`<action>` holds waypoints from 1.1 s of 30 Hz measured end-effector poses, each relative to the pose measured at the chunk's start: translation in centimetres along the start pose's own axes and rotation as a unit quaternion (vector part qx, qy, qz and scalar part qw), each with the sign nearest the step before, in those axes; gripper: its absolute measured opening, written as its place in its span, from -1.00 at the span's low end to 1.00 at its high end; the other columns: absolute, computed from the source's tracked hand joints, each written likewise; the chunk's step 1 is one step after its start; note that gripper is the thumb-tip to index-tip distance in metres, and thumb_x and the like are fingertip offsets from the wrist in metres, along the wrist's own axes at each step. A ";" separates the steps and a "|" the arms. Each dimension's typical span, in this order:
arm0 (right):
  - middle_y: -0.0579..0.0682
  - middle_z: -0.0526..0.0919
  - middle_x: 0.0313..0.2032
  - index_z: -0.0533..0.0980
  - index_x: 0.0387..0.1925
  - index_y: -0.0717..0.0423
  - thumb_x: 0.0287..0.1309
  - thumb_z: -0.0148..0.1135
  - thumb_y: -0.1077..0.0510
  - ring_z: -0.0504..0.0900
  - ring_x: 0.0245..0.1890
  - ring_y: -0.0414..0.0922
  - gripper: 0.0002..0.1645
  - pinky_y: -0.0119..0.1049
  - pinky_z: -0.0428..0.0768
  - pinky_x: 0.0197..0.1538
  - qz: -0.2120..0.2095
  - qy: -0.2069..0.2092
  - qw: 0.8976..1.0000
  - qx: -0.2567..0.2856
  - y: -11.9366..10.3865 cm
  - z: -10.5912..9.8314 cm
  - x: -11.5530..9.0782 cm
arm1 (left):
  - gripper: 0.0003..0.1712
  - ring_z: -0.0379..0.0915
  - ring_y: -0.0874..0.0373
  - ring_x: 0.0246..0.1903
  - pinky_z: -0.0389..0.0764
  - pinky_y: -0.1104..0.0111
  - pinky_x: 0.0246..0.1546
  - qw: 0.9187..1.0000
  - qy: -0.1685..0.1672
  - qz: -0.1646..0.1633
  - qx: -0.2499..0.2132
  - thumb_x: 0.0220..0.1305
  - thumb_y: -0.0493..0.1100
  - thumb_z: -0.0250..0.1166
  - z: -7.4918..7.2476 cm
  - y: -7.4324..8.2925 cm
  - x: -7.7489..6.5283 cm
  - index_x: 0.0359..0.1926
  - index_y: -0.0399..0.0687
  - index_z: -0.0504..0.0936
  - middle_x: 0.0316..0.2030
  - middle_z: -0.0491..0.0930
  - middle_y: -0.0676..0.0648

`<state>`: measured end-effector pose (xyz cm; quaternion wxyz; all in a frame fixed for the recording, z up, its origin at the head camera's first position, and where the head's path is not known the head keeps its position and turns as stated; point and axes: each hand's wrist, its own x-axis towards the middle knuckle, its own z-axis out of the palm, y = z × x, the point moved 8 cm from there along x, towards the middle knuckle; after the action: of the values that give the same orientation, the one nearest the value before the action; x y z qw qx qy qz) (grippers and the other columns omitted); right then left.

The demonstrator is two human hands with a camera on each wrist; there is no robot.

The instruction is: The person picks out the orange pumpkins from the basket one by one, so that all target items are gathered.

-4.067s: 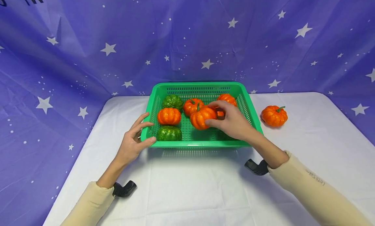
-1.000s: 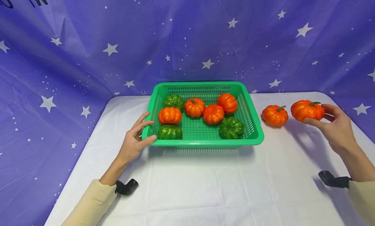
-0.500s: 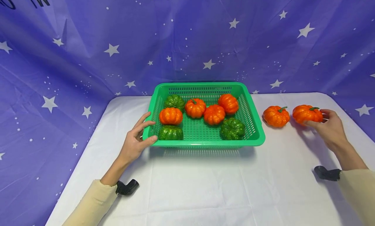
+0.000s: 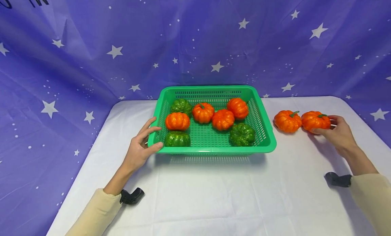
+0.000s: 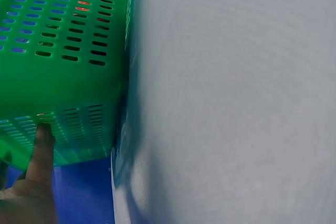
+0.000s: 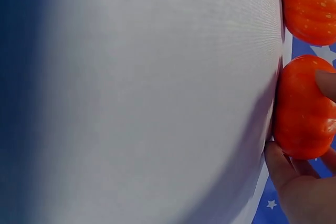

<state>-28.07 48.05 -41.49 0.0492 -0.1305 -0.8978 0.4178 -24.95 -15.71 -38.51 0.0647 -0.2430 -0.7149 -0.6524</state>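
My left hand [image 4: 138,147] holds the left rim of a green plastic basket [image 4: 210,149], thumb at the near corner. In the left wrist view one finger [image 5: 41,153] lies against the basket's slotted outer wall. On the right, my right hand [image 4: 339,134] grips a small orange pumpkin [image 4: 314,121] with a green stem, thumb in front and fingers behind. The right wrist view has that pumpkin [image 6: 299,114] low at the white cloth, the thumb [image 6: 326,83] across it. Just left of it sits another orange pumpkin [image 4: 287,121].
Inside the basket lie several orange pumpkins [image 4: 223,120] and green ones, including a dark green pumpkin [image 4: 242,134] at the near right. A white cloth [image 4: 210,192] covers the table. Behind hangs a purple curtain [image 4: 195,42] with white stars.
My right hand took an orange pumpkin out of the basket, carried it right and lowered it to the cloth, then shifted it left beside the other pumpkin. My left hand stayed at the basket.
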 end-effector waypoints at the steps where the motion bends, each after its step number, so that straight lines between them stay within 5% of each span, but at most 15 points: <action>1: 0.50 0.02 0.35 -0.16 0.45 0.48 0.29 0.27 0.07 0.31 0.03 0.10 0.05 -0.58 0.44 0.00 0.001 -0.002 1.000 -0.001 -0.1 0.1 0.0 | -0.51 0.02 -0.24 0.42 0.26 0.43 -0.68 1.000 0.000 0.000 0.001 0.21 -0.47 0.26 0.0 0.0 0.0 0.17 -0.52 0.44 0.50 0.04 -0.07; 4: 0.51 -0.05 0.40 -0.20 0.47 0.44 0.31 0.24 0.03 0.17 0.21 0.34 0.07 -0.20 0.29 0.34 0.009 -0.009 1.000 0.000 -0.1 0.2 -0.1 | -0.51 0.01 -0.23 0.43 0.29 0.46 -0.67 1.000 -0.001 -0.001 0.002 0.22 -0.47 0.26 -0.1 0.0 0.0 0.17 -0.53 0.43 0.51 0.03 -0.08; 7: 0.51 -0.10 0.43 -0.22 0.47 0.44 0.32 0.22 0.02 0.08 0.29 0.42 0.07 0.12 0.13 0.37 0.012 -0.013 1.000 0.004 -0.2 0.4 0.0 | -0.51 -0.01 -0.24 0.43 0.32 0.51 -0.64 1.000 0.000 -0.002 0.001 0.21 -0.48 0.25 -0.2 0.1 0.0 0.17 -0.53 0.42 0.50 0.03 -0.10; 22: 0.49 -0.30 0.45 -0.56 0.46 0.28 0.30 0.26 -0.06 -0.08 0.36 0.46 0.32 0.23 -0.06 0.37 0.036 -0.027 0.998 0.042 -0.1 0.3 -0.5 | -0.49 -0.02 -0.23 0.43 0.37 0.53 -0.58 1.000 -0.001 0.002 -0.014 0.20 -0.49 0.25 -0.1 0.0 -0.1 0.19 -0.54 0.41 0.51 0.01 -0.10; 33: 0.59 -0.35 0.40 -0.51 0.44 0.42 0.32 0.20 -0.07 -0.20 0.37 0.54 0.27 0.41 -0.08 0.27 0.014 -0.033 0.999 -0.014 -2.2 -0.5 -2.9 | -0.50 0.02 -0.17 0.43 0.25 0.49 -0.67 1.000 -0.001 0.002 -0.008 0.22 -0.47 0.24 0.0 0.0 -0.1 0.18 -0.58 0.39 0.51 0.01 -0.09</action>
<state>-25.60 46.29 -39.45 0.0122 -0.1301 -0.9027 0.4100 -24.88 -15.75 -38.53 0.0636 -0.2452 -0.7094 -0.6577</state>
